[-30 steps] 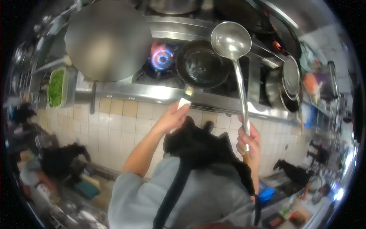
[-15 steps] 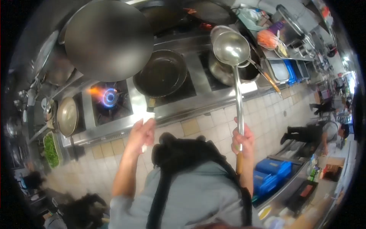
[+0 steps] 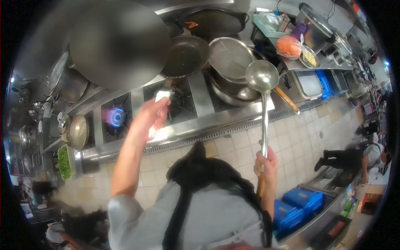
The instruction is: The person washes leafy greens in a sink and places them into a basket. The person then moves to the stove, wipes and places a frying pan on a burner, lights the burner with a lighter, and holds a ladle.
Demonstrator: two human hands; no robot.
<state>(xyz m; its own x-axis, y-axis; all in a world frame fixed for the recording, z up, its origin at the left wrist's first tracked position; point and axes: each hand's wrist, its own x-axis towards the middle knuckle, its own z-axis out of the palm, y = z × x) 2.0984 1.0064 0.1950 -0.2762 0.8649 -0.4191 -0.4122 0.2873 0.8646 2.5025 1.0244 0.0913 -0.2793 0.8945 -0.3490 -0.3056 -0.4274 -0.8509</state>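
My left hand point(image 3: 152, 114) is closed on a white cloth point(image 3: 162, 96) wrapped round the handle of a dark frying pan point(image 3: 186, 55), which is over the back of the stove. In my right hand point(image 3: 266, 160) is a long steel ladle point(image 3: 262, 76) with a wooden handle end; its bowl hangs over the edge of a steel pot point(image 3: 235, 96). A round strainer point(image 3: 230, 58) with a wooden handle rests across that pot.
A blue flame burns on the left burner point(image 3: 116, 117). Beside it stands a pale pan point(image 3: 79, 131), near a container of chopped greens point(image 3: 64, 161). A large wok point(image 3: 214, 21) sits behind. Blue bins point(image 3: 303, 200) and a co-worker point(image 3: 371, 156) are at the right.
The frying pan has moved away from me, toward the back of the stove, with my left hand reaching forward. The ladle stays in my right hand. The camera view has swung to the right.
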